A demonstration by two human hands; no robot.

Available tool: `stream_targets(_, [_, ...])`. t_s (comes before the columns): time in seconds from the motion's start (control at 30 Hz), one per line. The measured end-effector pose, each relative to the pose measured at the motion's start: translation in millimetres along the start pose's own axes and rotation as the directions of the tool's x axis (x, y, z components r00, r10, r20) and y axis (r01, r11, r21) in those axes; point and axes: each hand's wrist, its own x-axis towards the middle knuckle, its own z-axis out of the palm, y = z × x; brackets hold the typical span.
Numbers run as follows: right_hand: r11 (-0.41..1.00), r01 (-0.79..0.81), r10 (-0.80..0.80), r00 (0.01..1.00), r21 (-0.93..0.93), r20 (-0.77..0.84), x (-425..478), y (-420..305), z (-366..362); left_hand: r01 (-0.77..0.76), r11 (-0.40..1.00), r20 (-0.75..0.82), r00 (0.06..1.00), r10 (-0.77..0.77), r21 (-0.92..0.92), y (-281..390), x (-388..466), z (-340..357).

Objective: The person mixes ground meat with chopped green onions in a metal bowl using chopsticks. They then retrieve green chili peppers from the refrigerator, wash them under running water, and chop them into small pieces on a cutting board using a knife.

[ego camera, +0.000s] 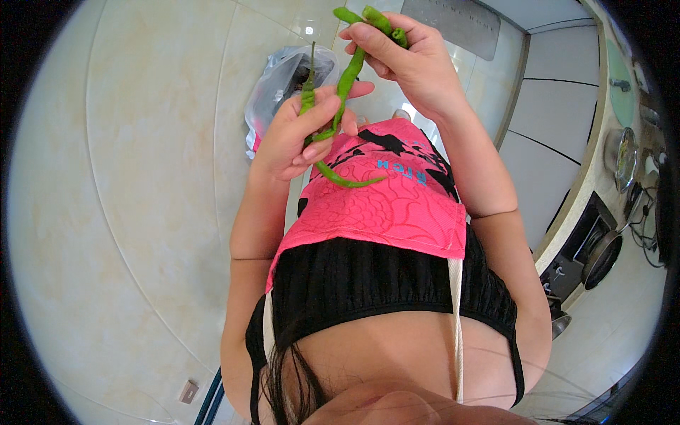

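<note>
My left hand (305,125) holds green chili peppers in front of the pink apron (372,196). One long pepper (345,179) curves out below its fingers, and a thin green stem (312,66) sticks up above the thumb. My right hand (406,56), higher and to the right, is closed around several green pepper pieces (376,20). A long, narrow green pepper (350,74) runs between both hands. Inside the fists, parts of the peppers are hidden.
Behind my left hand an open plastic bag (260,101) with dark contents stands on the tiled floor. A grey mat (451,24) with writing lies beyond. At right are white cabinets (558,106) and a counter with a glass-lidded pot (620,159), a frying pan (603,260) and a stove (589,228).
</note>
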Motion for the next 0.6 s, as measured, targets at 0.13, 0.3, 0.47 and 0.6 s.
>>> stream_targets(0.13, [0.992, -0.031, 0.036, 0.999, 0.124, -0.034, 0.4, -9.9, -14.3, -0.021, 0.999, 0.057, 0.998, 0.018, 0.046, -0.9, -0.6, 4.6])
stream_targets(0.3, [0.951, -0.021, 0.001, 0.998, 0.309, 0.063, 5.8, -6.0, -34.2, -0.03, 0.997, 0.0, 1.0, 0.03, 0.07, -2.6, 9.6, 10.3])
stream_targets(0.47, [0.822, -0.012, -0.058, 0.993, 0.57, 0.103, 5.2, 8.3, -36.1, -0.079, 0.971, -0.129, 0.985, 0.11, 0.225, -2.2, 13.3, 20.8])
stream_targets(0.6, [0.806, 0.041, -0.129, 0.986, 0.591, 0.107, 1.5, 0.9, -18.5, -0.156, 0.954, -0.191, 0.959, 0.208, 0.256, -6.5, 12.6, 24.8])
